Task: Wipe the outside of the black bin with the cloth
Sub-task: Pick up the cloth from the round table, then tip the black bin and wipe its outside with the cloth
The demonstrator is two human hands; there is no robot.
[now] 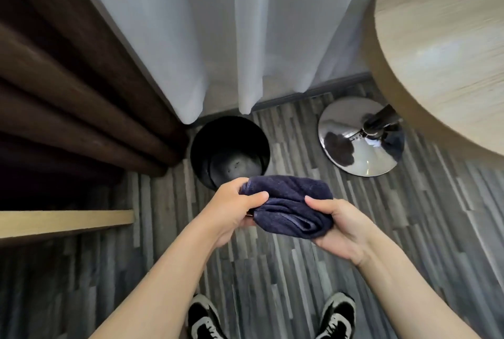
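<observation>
A round black bin [200,145] stands upright on the floor by the curtains, seen from above with its inside empty. In front of it, above the floor, I hold a folded dark blue cloth [289,202] with both hands. My left hand [234,210] grips the cloth's left end, thumb on top. My right hand [338,227] cups its right side from below. The cloth covers the bin's near rim in the view, and neither hand touches the bin.
Brown drapes [68,98] and a white sheer curtain [218,38] hang behind the bin. A round wooden table [447,38] with a chrome pedestal base [360,139] stands at right. A wooden ledge [65,220] juts in at left. My shoes [204,317] rest on the striped carpet.
</observation>
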